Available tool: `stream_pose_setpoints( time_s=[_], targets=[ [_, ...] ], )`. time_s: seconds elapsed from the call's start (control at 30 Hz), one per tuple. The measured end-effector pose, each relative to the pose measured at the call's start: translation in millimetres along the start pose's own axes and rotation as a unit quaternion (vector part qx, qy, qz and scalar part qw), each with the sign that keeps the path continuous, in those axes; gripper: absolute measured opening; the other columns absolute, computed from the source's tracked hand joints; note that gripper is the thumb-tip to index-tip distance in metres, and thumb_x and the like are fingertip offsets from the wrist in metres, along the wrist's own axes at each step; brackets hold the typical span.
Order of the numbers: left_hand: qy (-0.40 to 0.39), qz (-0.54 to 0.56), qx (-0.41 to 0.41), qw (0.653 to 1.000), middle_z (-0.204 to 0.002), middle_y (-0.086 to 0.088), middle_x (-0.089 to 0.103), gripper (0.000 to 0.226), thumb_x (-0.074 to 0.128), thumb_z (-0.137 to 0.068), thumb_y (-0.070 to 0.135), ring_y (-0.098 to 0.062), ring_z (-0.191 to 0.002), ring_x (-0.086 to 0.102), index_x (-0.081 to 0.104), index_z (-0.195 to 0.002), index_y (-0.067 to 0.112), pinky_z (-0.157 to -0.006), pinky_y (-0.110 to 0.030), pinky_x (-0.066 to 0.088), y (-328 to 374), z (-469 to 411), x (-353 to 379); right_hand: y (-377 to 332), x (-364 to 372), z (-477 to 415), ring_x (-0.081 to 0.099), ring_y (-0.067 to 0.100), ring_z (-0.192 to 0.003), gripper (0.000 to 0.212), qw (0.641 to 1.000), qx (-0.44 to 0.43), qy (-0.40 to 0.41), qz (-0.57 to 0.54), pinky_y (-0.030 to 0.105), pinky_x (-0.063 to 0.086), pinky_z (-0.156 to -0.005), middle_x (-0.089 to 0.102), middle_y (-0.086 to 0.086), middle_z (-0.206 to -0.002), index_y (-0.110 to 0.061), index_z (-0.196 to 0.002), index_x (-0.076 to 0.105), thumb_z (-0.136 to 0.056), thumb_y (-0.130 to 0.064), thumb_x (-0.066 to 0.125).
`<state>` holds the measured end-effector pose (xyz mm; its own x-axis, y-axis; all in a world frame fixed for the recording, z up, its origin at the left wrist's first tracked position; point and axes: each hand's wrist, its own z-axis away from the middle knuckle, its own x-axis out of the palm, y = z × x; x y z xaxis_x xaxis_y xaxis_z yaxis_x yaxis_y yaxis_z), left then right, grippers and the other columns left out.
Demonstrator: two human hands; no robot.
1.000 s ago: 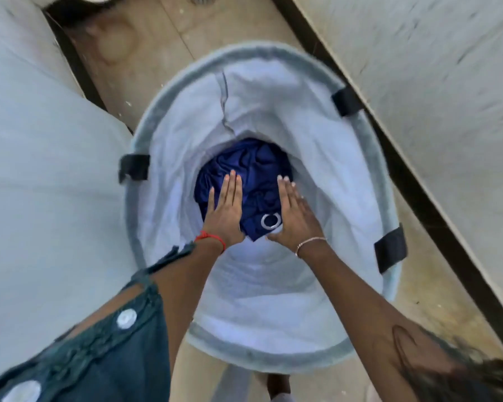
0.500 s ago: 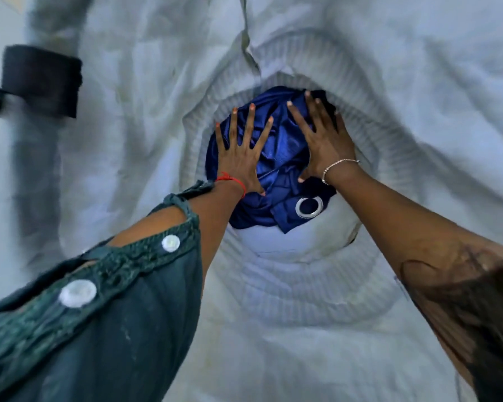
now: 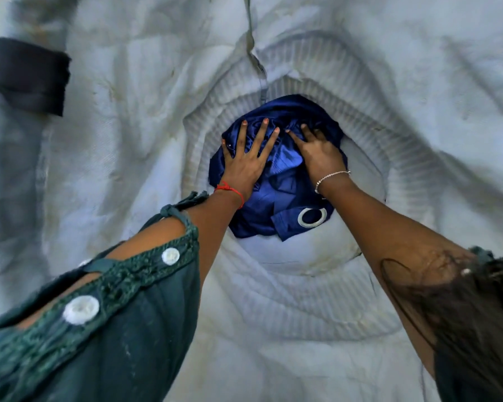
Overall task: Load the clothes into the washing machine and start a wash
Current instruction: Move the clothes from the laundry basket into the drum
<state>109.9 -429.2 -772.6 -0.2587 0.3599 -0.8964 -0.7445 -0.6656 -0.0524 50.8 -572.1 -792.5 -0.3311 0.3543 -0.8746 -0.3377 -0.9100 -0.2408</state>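
Note:
A crumpled blue satin cloth [image 3: 285,198] with a silver eyelet ring [image 3: 312,217] lies at the bottom of a deep white fabric laundry basket [image 3: 273,309]. My left hand [image 3: 246,163] lies flat on the cloth's left side with its fingers spread and straight. My right hand [image 3: 317,152] is on the cloth's right side; its fingers bend down into the folds and their tips are partly buried in the fabric. Both forearms reach down inside the basket.
The basket's white ribbed walls fill nearly the whole view. A black strap handle [image 3: 26,74] sits on the rim at the upper left. My green sleeve with white buttons [image 3: 99,329] and some dark hair [image 3: 476,329] cover the lower corners.
The camera has dropped from above the basket to inside it. Both hands reached down onto the blue cloth; the right hand's fingers went from spread flat to digging into the folds.

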Motion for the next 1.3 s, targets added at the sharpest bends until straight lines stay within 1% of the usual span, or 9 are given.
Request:
stream_pose_setpoints(
  time_s=[0.27,0.4,0.57,0.63,0.7,0.8,0.97,1.2,1.3],
  targets=[
    [-0.004,0.016,-0.002,1.0,-0.157,0.0,-0.017,0.075,0.032,-0.095,-0.005,-0.033,-0.144,-0.011,-0.017,-0.146,0.019,-0.111,-0.063,0.014,32.3,58.6,-69.4,-11.6,-74.0,80.9,0.024,0.04,-0.137,0.053,0.998,0.053,-0.007,0.035,0.048,0.046,-0.091,0.021,0.014,-0.153,-0.021,-0.147,0.02,-0.097,-0.004,0.017],
    [0.075,0.031,0.02,0.996,-0.158,0.0,0.009,0.077,0.053,-0.091,0.018,-0.034,-0.143,0.014,0.0,-0.147,0.019,-0.104,-0.063,0.031,48.7,96.6,-121.9,-21.4,-125.5,133.7,0.069,0.031,-0.087,0.054,0.994,0.098,0.025,0.045,0.027,0.053,-0.048,0.071,0.008,-0.105,-0.027,-0.105,0.07,-0.075,-0.014,0.029],
    [0.088,0.066,0.036,0.993,-0.149,0.001,0.036,0.067,0.018,-0.078,0.011,-0.034,-0.132,0.041,0.028,-0.143,0.019,-0.085,-0.061,0.048,59.8,144.4,-210.2,-33.8,-201.1,195.6,0.07,0.037,-0.079,0.05,0.994,0.112,0.005,0.002,0.035,0.052,-0.037,0.073,0.011,-0.094,-0.021,-0.098,0.074,-0.07,-0.014,0.033],
    [0.098,0.044,0.051,0.993,-0.156,0.005,0.007,0.062,0.011,-0.084,0.011,-0.035,-0.141,0.022,0.0,-0.144,0.024,-0.098,-0.063,0.038,60.0,162.6,-243.7,-45.6,-246.1,221.2,0.067,0.041,-0.091,0.052,0.993,0.118,0.02,0.004,0.043,0.055,-0.044,0.071,0.015,-0.104,-0.02,-0.11,0.069,-0.074,-0.013,0.032],
    [0.081,0.03,0.044,0.995,-0.15,0.011,-0.016,0.062,0.02,-0.093,0.009,-0.03,-0.145,0.009,-0.017,-0.139,0.028,-0.106,-0.06,0.031,58.5,181.7,-278.2,-56.1,-286.1,241.4,0.045,0.043,-0.125,0.053,0.992,0.121,0.044,-0.012,0.05,0.056,-0.076,0.048,0.018,-0.138,-0.022,-0.137,0.044,-0.088,-0.009,0.028],
    [0.139,0.073,0.025,0.987,-0.152,0.009,0.024,0.064,0.035,-0.084,0.009,-0.027,-0.133,0.041,0.017,-0.143,0.025,-0.086,-0.058,0.049,59.4,206.7,-340.3,-66.3,-336.0,270.9,0.014,0.034,-0.143,0.056,0.994,0.113,0.001,-0.006,0.044,0.041,-0.102,0.014,0.009,-0.156,-0.025,-0.148,0.004,-0.099,-0.009,0.025],
    [0.1,0.016,-0.017,0.995,-0.155,0.011,-0.021,0.078,0.034,-0.097,0.004,-0.029,-0.145,-0.007,-0.031,-0.133,0.028,-0.11,-0.059,0.017,52.5,253.9,-432.6,-96.2,-422.2,312.7,0.013,0.034,-0.143,0.058,0.993,0.104,0.046,0.0,0.044,0.038,-0.105,0.015,0.008,-0.156,-0.024,-0.148,0.001,-0.098,-0.008,0.026],
    [0.181,-0.041,-0.015,0.982,-0.156,0.01,-0.019,0.076,0.036,-0.098,0.008,-0.03,-0.145,-0.001,-0.023,-0.143,0.027,-0.107,-0.061,0.024,31.4,321.3,-545.7,-140.0,-526.2,371.2,0.018,0.033,-0.141,0.064,0.988,0.079,0.126,0.031,0.039,0.042,-0.101,0.02,0.007,-0.154,-0.025,-0.148,0.001,-0.097,-0.006,0.034],
    [0.25,-0.088,-0.046,0.963,-0.158,0.01,-0.002,0.082,0.052,-0.092,0.013,-0.031,-0.143,0.017,-0.005,-0.148,0.026,-0.095,-0.058,0.041,17.6,348.8,-579.3,-161.4,-565.4,392.6,0.019,0.032,-0.141,0.061,0.985,0.064,0.157,0.039,0.037,0.042,-0.1,0.021,0.007,-0.153,-0.025,-0.148,0.003,-0.098,-0.005,0.03]
  ],
)
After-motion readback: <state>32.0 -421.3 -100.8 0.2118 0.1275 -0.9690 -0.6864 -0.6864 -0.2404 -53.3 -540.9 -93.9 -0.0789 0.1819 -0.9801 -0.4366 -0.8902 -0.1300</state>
